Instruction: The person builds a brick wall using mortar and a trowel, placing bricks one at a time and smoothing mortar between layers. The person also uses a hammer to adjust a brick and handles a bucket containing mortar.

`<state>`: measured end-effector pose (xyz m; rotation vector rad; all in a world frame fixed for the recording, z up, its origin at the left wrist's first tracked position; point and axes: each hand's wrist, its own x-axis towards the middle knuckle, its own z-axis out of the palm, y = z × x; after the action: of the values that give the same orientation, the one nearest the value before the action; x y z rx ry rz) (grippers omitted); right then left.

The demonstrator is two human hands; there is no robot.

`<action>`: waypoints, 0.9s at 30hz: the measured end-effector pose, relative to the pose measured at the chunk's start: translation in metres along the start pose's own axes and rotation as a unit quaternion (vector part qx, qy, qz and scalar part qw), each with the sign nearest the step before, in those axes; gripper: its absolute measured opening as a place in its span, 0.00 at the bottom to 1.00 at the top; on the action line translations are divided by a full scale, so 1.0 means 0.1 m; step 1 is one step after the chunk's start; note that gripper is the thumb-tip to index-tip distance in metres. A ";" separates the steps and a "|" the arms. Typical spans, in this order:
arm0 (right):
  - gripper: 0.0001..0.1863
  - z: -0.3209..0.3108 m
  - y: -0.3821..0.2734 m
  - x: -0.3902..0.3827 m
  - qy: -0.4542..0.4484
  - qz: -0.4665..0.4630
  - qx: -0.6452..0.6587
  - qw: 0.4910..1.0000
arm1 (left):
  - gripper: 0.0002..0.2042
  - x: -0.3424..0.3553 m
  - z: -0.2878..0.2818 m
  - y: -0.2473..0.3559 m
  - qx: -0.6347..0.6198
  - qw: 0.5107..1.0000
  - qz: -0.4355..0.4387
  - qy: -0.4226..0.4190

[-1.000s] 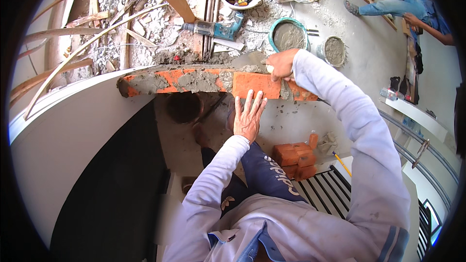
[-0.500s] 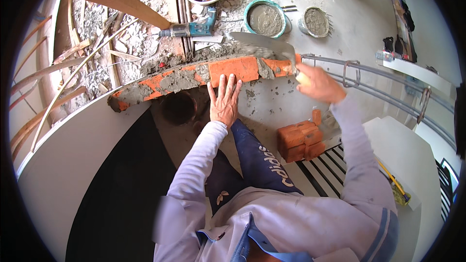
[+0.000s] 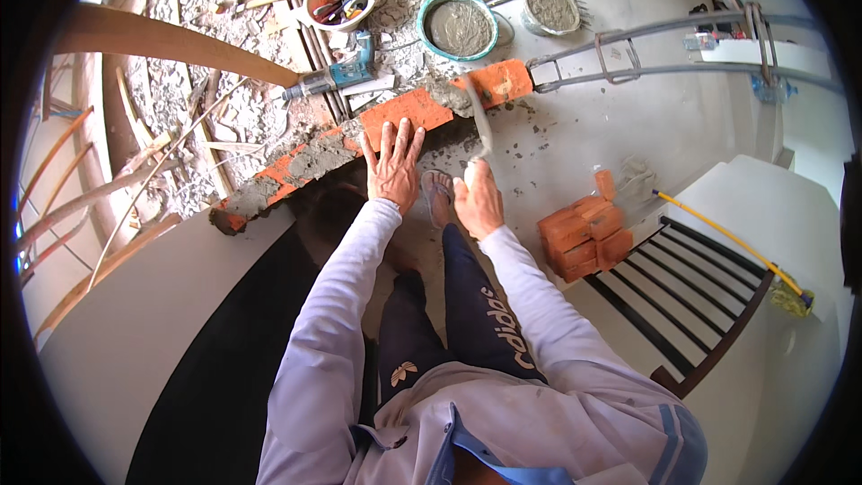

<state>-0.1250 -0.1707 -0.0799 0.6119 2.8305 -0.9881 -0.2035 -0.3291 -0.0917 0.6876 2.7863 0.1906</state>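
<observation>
Steadying the brick (image 3: 409,109), apparently, the left hand (image 3: 392,172) spreads wide against it while the right hand (image 3: 479,202) clasps a trowel (image 3: 481,119).

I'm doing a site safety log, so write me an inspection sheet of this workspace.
Surface: brick course, patchily covered in grey mortar.
Job's things: orange brick in that course; trowel, contact with the mortar unclear; teal tub and smaller bucket, both holding grey mix; stacked bricks.
Clutter: rubble, drill and tool bucket beyond the course.
Hands: left hand laid on the orange brick; right hand gripping the trowel.
Cables: thin cord near the drill, hard to trace.
Surroundings: steel rebar at right; yellow-handled mop.
</observation>
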 end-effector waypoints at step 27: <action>0.19 -0.06 0.48 -0.04 -0.021 0.081 0.134 0.987 | 0.32 0.05 0.11 -0.38 0.047 0.990 0.127 0.031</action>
<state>-0.1020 -0.1338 -0.1022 0.8216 2.5813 -1.3428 -0.2217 -0.3595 -0.1105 1.0772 2.7736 0.1316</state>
